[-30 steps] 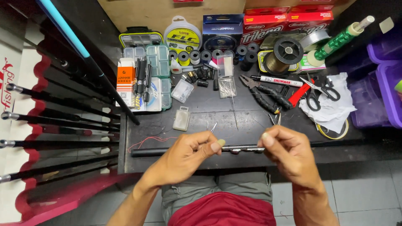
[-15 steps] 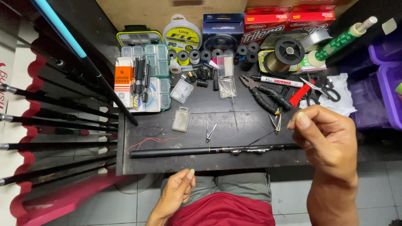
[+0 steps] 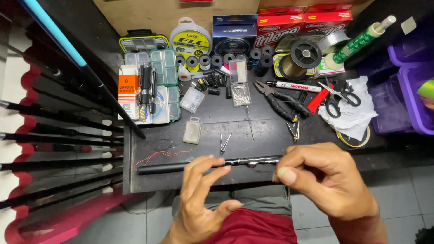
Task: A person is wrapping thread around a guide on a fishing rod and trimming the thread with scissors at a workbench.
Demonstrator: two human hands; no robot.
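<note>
Grey floor tiles run under my black worktop (image 3: 149, 180), where the dark rod section (image 3: 181, 167) lies along the near edge. My left hand (image 3: 199, 203) has loose fingers (image 3: 212, 169) brushing it; my right hand (image 3: 325, 180) pinches its end. Beyond lie pliers (image 3: 282, 99), scissors (image 3: 337, 97), tackle boxes (image 3: 165, 68) and line spools (image 3: 303, 54).
</note>
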